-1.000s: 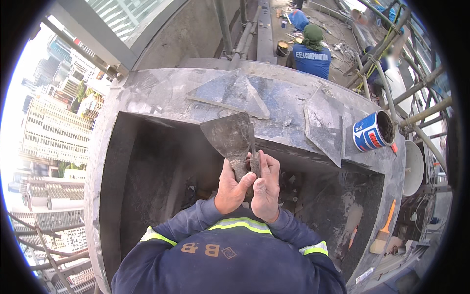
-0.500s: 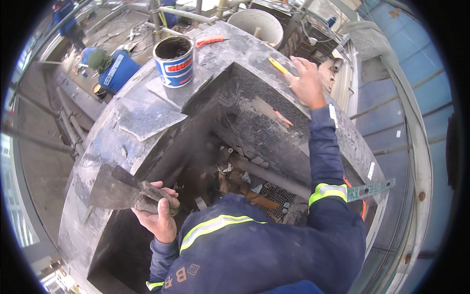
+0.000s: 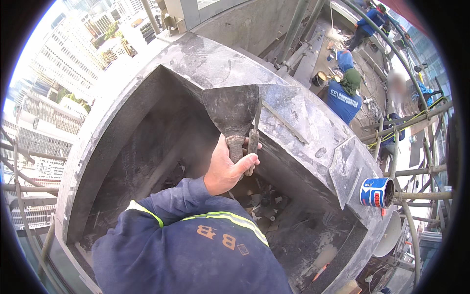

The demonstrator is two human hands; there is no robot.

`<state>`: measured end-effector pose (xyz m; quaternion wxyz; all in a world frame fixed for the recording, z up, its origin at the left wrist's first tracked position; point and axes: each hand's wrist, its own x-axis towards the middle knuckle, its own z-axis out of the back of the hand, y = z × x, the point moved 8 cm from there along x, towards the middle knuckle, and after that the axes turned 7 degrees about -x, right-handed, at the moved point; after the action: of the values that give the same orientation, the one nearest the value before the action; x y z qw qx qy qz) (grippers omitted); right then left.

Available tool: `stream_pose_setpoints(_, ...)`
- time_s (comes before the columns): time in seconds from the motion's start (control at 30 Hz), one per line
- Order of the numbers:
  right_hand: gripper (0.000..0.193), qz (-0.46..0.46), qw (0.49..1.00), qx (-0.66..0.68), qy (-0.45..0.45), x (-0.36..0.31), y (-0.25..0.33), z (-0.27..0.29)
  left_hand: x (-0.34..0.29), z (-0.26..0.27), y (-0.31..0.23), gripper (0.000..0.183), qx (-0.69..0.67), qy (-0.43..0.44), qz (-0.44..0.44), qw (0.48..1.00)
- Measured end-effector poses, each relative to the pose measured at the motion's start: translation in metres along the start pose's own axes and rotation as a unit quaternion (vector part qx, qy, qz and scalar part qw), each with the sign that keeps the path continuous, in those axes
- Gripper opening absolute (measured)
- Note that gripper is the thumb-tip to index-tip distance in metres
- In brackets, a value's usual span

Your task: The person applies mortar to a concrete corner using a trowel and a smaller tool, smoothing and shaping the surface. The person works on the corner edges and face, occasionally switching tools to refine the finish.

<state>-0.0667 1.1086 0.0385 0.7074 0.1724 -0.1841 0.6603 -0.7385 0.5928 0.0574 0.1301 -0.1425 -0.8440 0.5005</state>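
My left hand [image 3: 223, 169] is closed around the handles of two scrapers. The front one, a wide scraper [image 3: 230, 110], has a flaring grey blade pointing away from me. Behind its right edge shows a second, narrower scraper [image 3: 254, 139], seen mostly edge-on. The wide blade overlaps the inner rim of the grey stone ledge [image 3: 235, 63], whose open hollow lies below my hand; whether the blade touches it I cannot tell. Thin loose stone pieces [image 3: 293, 110] lie on the ledge right of the blades. My right hand is out of view.
On the ledge at right stands a blue-and-white tin [image 3: 373, 192]. A pale bucket [image 3: 390, 236] and scaffold pipes [image 3: 423, 195] are beyond it. Debris [image 3: 267, 208] covers the hollow's floor. A co-worker in blue [image 3: 344, 100] crouches at far right. City buildings show beyond the left edge.
The view has swung left, so the tin and co-worker now appear at the right. My left hand with the scrapers is at the ledge's inner rim. My right hand has left the view.
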Motion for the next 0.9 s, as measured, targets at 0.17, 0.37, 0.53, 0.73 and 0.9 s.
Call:
stream_pose_setpoints(0.17,0.028,0.097,0.917,0.326,-0.209,-0.026,0.174,0.149,0.007,0.075,-0.037,0.05,-0.02,-0.092,-0.066,0.993)
stream_pose_setpoints(0.37,0.03,0.423,0.721,0.548,-0.027,-0.103,0.487,0.345,0.032,0.165,-0.076,0.055,-0.046,-0.058,-0.076,0.994)
stream_pose_setpoints(0.53,0.032,0.755,0.388,0.495,0.184,-0.324,0.801,0.453,0.034,0.247,-0.072,0.059,0.089,-0.014,-0.028,0.995)
stream_pose_setpoints(0.73,0.028,0.832,0.342,0.373,0.227,-0.465,0.986,0.478,0.04,0.287,-0.116,0.059,0.199,-0.027,-0.062,0.978)
stream_pose_setpoints(0.9,0.022,0.808,0.28,0.384,0.348,-0.54,1.058,0.463,0.038,0.321,-0.116,0.061,0.193,-0.105,-0.073,0.973)
